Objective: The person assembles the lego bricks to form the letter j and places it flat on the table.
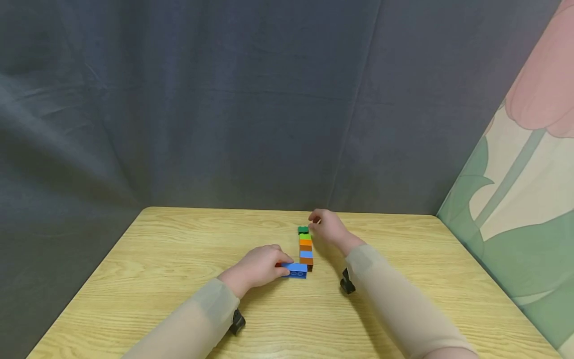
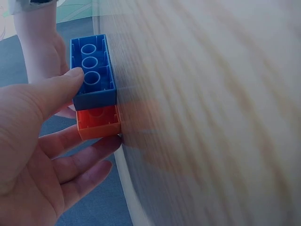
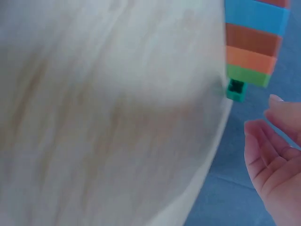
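Near the middle of the table, my left hand [image 1: 257, 267] holds a blue building brick [image 1: 295, 269] between thumb and fingers. The brick lies on its side, and its hollow underside with round tubes shows in the left wrist view. Against it in that view is an orange-red brick [image 2: 98, 123], with fingertips around it. A line of bricks in brown, blue [image 1: 306, 254], orange [image 1: 305, 243] and lime green [image 1: 305, 236] runs away from the blue one. Beyond its far end sits a small dark green brick [image 1: 303, 230]. Beside that, my right hand [image 1: 329, 227] has loosely bent fingers and holds nothing.
The bricks are on a light wood-grain table [image 1: 179, 259]. A dark grey curtain [image 1: 251, 109] hangs behind its far edge and on the left. At the right is a panel with a painted flower [image 1: 538, 174].
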`<state>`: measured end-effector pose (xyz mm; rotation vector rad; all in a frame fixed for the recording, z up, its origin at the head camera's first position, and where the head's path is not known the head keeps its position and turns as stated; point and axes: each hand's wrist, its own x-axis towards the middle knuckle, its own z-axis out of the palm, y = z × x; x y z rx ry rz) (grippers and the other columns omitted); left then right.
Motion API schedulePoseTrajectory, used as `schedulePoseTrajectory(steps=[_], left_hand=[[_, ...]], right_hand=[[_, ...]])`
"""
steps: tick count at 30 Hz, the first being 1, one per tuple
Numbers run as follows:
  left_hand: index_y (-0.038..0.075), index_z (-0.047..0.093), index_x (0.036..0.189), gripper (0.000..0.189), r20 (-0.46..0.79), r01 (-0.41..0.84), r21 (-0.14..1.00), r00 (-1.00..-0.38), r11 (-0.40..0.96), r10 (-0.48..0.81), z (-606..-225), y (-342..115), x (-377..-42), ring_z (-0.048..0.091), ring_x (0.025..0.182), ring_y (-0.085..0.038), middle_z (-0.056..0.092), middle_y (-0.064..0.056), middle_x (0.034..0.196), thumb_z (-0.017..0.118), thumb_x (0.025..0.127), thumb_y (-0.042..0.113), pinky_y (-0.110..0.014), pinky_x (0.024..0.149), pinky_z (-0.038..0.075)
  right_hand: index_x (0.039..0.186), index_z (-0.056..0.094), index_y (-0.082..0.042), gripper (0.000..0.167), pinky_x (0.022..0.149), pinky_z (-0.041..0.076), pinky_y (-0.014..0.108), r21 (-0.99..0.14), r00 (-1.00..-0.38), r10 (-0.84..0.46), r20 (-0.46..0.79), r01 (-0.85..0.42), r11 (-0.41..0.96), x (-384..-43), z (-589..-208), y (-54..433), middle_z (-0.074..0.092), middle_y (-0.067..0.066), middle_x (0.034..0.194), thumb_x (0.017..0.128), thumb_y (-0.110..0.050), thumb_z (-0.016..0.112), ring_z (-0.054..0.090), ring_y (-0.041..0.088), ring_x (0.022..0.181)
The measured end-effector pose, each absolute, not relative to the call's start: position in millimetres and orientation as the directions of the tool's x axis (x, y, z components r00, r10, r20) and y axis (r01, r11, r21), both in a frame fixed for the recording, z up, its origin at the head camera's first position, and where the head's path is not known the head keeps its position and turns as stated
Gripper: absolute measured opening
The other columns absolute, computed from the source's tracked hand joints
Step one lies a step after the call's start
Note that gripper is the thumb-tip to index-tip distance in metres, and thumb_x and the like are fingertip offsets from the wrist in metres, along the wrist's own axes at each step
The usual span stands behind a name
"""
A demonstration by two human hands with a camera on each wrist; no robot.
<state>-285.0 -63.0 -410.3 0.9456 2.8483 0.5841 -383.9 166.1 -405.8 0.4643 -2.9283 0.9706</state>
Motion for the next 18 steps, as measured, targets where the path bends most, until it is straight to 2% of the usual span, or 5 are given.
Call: schedulePoseTrajectory(steps=[5, 11, 14, 18], left_hand=[[0.019, 0.074, 0.120, 0.032, 0.039, 0.560, 0.371, -0.806, 0.741, 0.590, -411.6, -64.5, -287.7, 0.054, 0.082, -0.007, 0.062, 0.008, 0.098, 0.073, 0.091, 0.031, -0.028, 0.078, 0.047], [0.019, 0.074, 0.121, 0.033, 0.051, 0.565, 0.364, -0.806, 0.741, 0.590, -416.4, -66.4, -289.7, 0.055, 0.084, -0.007, 0.063, 0.007, 0.101, 0.073, 0.091, 0.032, -0.029, 0.079, 0.047], [0.019, 0.073, 0.123, 0.035, 0.063, 0.571, 0.356, -0.805, 0.740, 0.590, -419.3, -67.8, -288.6, 0.058, 0.092, -0.010, 0.064, 0.005, 0.108, 0.073, 0.090, 0.032, -0.031, 0.084, 0.048], [0.021, 0.070, 0.127, 0.041, 0.068, 0.561, 0.353, -0.814, 0.749, 0.577, -419.7, -70.5, -285.6, 0.058, 0.113, -0.021, 0.060, -0.004, 0.129, 0.074, 0.090, 0.035, -0.039, 0.096, 0.046]], right_hand=[[0.113, 0.067, 0.002, 0.019, 0.080, 0.051, 0.041, -0.610, -0.946, -0.264, 0.186, -0.322, 0.724, -378.3, -397.3, 178.0, 0.064, 0.011, 0.101, 0.095, -0.006, 0.066, 0.058, 0.027, 0.088], [0.109, 0.068, -0.002, 0.016, 0.077, 0.051, 0.039, -0.619, -0.944, -0.258, 0.204, -0.329, 0.713, -365.7, -392.3, 190.2, 0.064, 0.009, 0.101, 0.094, -0.009, 0.068, 0.057, 0.025, 0.086], [0.109, 0.068, -0.003, 0.016, 0.076, 0.051, 0.039, -0.636, -0.940, -0.257, 0.223, -0.340, 0.692, -357.1, -388.4, 195.0, 0.065, 0.010, 0.103, 0.094, -0.010, 0.068, 0.057, 0.026, 0.087], [0.111, 0.068, -0.004, 0.018, 0.075, 0.050, 0.040, -0.659, -0.930, -0.254, 0.265, -0.367, 0.657, -344.7, -380.0, 201.1, 0.064, 0.011, 0.107, 0.095, -0.012, 0.068, 0.057, 0.028, 0.090]])
